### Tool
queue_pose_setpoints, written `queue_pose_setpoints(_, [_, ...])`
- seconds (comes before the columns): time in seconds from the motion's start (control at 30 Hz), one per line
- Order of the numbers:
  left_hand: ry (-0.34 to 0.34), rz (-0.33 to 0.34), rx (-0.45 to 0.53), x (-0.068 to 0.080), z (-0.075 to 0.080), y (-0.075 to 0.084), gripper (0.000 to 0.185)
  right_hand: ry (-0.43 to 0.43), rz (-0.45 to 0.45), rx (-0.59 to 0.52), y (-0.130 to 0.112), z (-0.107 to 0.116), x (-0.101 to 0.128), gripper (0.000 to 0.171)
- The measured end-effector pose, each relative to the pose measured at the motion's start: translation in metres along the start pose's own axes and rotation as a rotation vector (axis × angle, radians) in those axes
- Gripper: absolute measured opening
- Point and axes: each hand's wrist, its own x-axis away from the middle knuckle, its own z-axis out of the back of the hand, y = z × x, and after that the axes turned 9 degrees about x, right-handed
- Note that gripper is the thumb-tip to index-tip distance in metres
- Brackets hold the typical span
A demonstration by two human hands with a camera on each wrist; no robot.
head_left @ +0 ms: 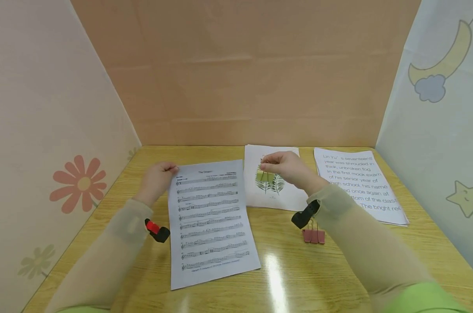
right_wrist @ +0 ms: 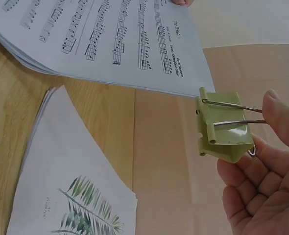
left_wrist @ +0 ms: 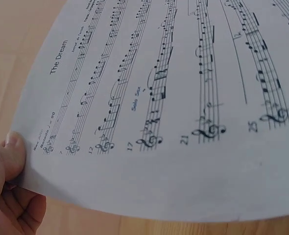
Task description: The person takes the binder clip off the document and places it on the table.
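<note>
My left hand (head_left: 158, 176) pinches the upper left corner of a stack of sheet music (head_left: 210, 226) titled "The Dream", thumb on the printed face. The pages tilt up toward me over the table, and several layered edges show in the right wrist view. My right hand (head_left: 286, 168) holds a green binder clip (right_wrist: 232, 133) by its wire handles, thumb on one side and fingers beneath. In the right wrist view the clip's mouth faces the top right corner of the music pages, right at the paper's edge.
Behind the right hand lies a stack with a green plant picture (head_left: 273, 201). Farther right, a stack of large-print text pages (head_left: 355, 174) is partly covered by my right forearm. A pink binder clip (head_left: 313, 236) stands below that wrist. Walls enclose the wooden table (head_left: 299, 278) at the back and sides.
</note>
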Motion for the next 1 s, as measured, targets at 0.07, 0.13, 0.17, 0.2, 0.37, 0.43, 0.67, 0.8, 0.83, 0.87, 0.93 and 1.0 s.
queue_pose_setpoints(0.07, [0.006, 0.002, -0.013, 0.0, 0.005, -0.006, 0.031, -0.02, -0.006, 0.012, 0.002, -0.005, 0.0, 0.035])
queue_pose_setpoints(0.13, [0.011, 0.004, -0.021, 0.0, 0.009, -0.011, 0.032, -0.037, -0.008, 0.025, 0.004, -0.011, 0.001, 0.036])
queue_pose_setpoints(0.17, [0.013, 0.009, -0.019, -0.001, 0.011, -0.014, 0.033, -0.044, -0.011, 0.037, 0.005, -0.013, 0.001, 0.037])
queue_pose_setpoints(0.2, [0.014, 0.016, -0.018, -0.001, 0.013, -0.016, 0.033, -0.05, -0.013, 0.046, 0.005, -0.016, 0.002, 0.038])
queue_pose_setpoints(0.37, [0.042, 0.039, -0.053, -0.004, 0.02, -0.027, 0.036, -0.076, -0.008, 0.096, 0.01, -0.029, 0.003, 0.04])
queue_pose_setpoints(0.43, [0.059, 0.04, -0.082, -0.006, 0.023, -0.031, 0.036, -0.087, 0.0, 0.107, 0.012, -0.035, 0.003, 0.038])
queue_pose_setpoints(0.67, [0.091, 0.085, -0.095, -0.012, 0.03, -0.043, 0.036, -0.124, 0.035, 0.155, 0.014, -0.057, 0.003, 0.034])
queue_pose_setpoints(0.8, [0.102, 0.112, -0.083, -0.014, 0.034, -0.048, 0.038, -0.15, 0.038, 0.165, 0.015, -0.067, 0.002, 0.035])
queue_pose_setpoints(0.83, [0.105, 0.112, -0.084, -0.014, 0.034, -0.05, 0.038, -0.155, 0.038, 0.168, 0.016, -0.069, 0.002, 0.034])
queue_pose_setpoints(0.87, [0.109, 0.109, -0.09, -0.015, 0.034, -0.051, 0.038, -0.163, 0.041, 0.17, 0.016, -0.072, 0.001, 0.033])
queue_pose_setpoints(0.93, [0.113, 0.104, -0.109, -0.017, 0.035, -0.055, 0.038, -0.174, 0.041, 0.169, 0.018, -0.076, -0.001, 0.031])
queue_pose_setpoints(1.0, [0.116, 0.101, -0.133, -0.02, 0.034, -0.06, 0.039, -0.182, 0.036, 0.17, 0.02, -0.08, -0.002, 0.034])
